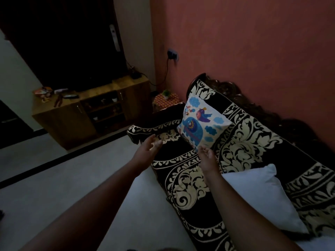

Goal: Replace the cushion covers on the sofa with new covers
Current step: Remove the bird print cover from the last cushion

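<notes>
left hand [147, 148] released, empty | right hand [208, 158] released, just below printed cushion [201, 122] | sofa [253, 142]

Both arms reach forward, left hand [147, 150] and right hand [208, 157] empty, fingers relaxed.

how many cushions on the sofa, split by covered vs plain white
Printed elephant-and-bird cushion: 1
Plain white cushion: 1
Total on the sofa: 2
</notes>
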The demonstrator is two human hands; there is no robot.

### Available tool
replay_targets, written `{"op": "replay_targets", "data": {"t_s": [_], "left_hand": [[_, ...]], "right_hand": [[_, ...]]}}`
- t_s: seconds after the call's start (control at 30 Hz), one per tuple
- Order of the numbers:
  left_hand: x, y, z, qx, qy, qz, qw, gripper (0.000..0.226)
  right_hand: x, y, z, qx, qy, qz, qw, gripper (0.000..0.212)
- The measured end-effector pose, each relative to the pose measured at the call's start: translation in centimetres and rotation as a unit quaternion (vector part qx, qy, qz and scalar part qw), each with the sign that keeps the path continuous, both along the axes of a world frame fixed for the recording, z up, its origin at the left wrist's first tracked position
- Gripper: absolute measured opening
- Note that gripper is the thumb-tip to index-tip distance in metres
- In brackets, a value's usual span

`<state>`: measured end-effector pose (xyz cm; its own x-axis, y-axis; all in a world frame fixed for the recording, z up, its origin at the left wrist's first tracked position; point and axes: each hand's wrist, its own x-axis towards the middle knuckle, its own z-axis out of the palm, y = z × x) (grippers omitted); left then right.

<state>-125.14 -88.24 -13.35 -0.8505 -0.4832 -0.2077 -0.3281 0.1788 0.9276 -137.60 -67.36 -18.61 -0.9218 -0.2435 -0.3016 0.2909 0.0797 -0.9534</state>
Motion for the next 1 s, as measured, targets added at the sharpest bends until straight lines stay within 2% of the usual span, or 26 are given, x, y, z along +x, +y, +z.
{"op": "replay_targets", "data": {"t_s": [0.1,0.23,0.33,0.43,0.53,0.73,0.87,1.0], "left_hand": [[-3.4,-3.4,-1.9,-0.022,-0.010,-0.021,0.999,0.076],[-8.6,-8.3,-4.3,-0.006,-0.032,-0.028,0.999,0.078],[-12.5,-11.8,-6.2,0.016,-0.037,-0.054,0.998,0.071],[-15.8,-14.9,-7.0,0.029,-0.058,-0.078,0.995,0.069],[-19.2,-17.7,-7.6,0.018,-0.073,-0.125,0.989,0.070],[-25.5,-19.4,-9.6,0.008,-0.103,-0.162,0.981,0.054],[-29.9,-19.4,-11.7,0.003,-0.129,-0.200,0.971,0.054],[-34.6,-18.8,-13.2,0.006,-0.168,-0.192,0.967,0.049]], "right_hand": [[-2.9,-2.3,-1.4,0.022,-0.017,0.002,1.000,0.035],[-6.7,-5.1,-4.3,0.057,-0.037,-0.019,0.998,0.046],[-9.2,-7.2,-6.1,0.082,-0.045,-0.036,0.995,0.045],[-10.4,-9.6,-5.2,0.104,-0.063,-0.064,0.990,0.050],[-12.1,-11.2,-4.4,0.138,-0.067,-0.102,0.983,0.028],[-16.7,-12.6,-6.1,0.140,-0.073,-0.144,0.977,0.042],[-21.7,-12.0,-8.4,0.148,-0.095,-0.168,0.970,0.041],[-28.3,-10.6,-11.2,0.138,-0.116,-0.196,0.964,0.042]]}}
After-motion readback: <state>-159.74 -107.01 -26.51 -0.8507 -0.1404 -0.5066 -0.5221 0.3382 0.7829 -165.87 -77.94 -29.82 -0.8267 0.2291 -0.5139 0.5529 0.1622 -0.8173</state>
